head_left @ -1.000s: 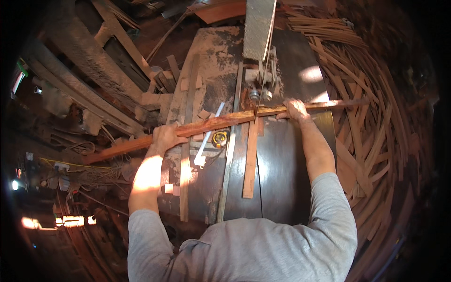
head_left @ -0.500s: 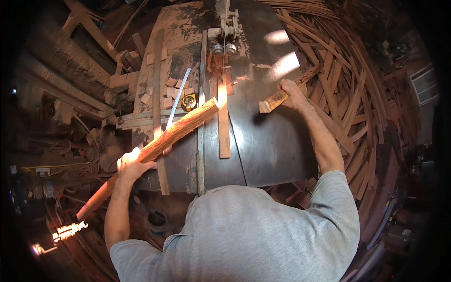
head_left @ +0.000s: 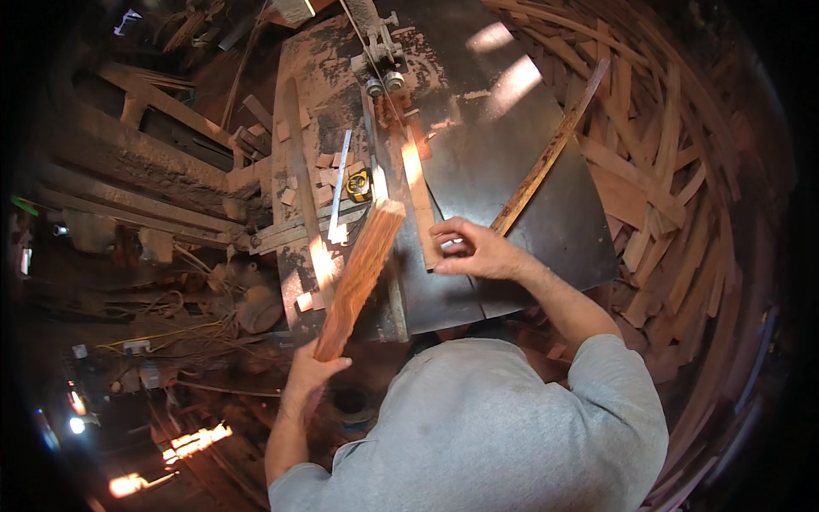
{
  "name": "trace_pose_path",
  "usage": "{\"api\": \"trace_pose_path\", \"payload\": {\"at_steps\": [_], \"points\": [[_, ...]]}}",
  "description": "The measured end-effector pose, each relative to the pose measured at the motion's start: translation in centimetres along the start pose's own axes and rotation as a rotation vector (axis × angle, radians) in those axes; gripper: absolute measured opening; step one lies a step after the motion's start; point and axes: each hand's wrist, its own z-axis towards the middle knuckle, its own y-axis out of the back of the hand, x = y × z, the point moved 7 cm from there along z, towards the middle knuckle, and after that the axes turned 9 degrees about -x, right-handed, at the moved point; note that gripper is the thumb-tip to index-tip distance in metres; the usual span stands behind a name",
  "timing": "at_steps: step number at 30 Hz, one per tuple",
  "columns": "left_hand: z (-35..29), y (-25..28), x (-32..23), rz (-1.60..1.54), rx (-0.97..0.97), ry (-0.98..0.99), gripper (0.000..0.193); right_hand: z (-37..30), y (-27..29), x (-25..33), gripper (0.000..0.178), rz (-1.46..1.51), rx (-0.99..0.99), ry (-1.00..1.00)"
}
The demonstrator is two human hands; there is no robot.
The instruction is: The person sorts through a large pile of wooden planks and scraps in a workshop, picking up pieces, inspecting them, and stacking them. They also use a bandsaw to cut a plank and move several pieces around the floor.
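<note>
My left hand (head_left: 312, 374) grips the near end of a thick reddish plank (head_left: 358, 271), which slants up and away over the front left of the dark saw table (head_left: 546, 239). My right hand (head_left: 478, 249) is closed on the near end of a thin wooden strip (head_left: 546, 162) that reaches toward the far right across the table. Its fingertips sit beside a pale batten (head_left: 418, 200) lying flat on the table. The band saw's blade guide (head_left: 381, 81) stands at the far edge, beyond both pieces.
A yellow tape measure (head_left: 359, 184), a metal ruler (head_left: 339, 183) and small wood offcuts (head_left: 324, 166) lie left of the blade. A big heap of curved wood strips (head_left: 674, 171) fills the right side. Timber and cables clutter the dark left.
The long plank that spanned the table is now in two pieces. My left hand has drawn the thick piece back and swung it upright; my right hand has come nearer with the thin strip.
</note>
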Motion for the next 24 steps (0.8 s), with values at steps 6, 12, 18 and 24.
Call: {"api": "trace_pose_path", "payload": {"at_steps": [6,12,18,24], "points": [[-3.4,1.0,2.5,0.187,-0.086,-0.169,0.051,-1.3,-7.8,3.1,0.084,0.11,0.158,0.188],[-2.7,-3.7,-2.3,0.106,-0.025,-0.193,0.052,-3.7,-13.9,-2.2,0.084,-0.024,0.43,0.204],[2.2,-15.5,-16.1,0.327,0.212,-0.186,0.055,-5.8,-19.1,-1.5,0.072,0.524,0.32,0.336],[2.0,-18.8,-23.9,0.51,0.388,-0.804,0.112,-5.8,-7.9,-2.2,0.044,0.761,-0.228,0.074]]}}
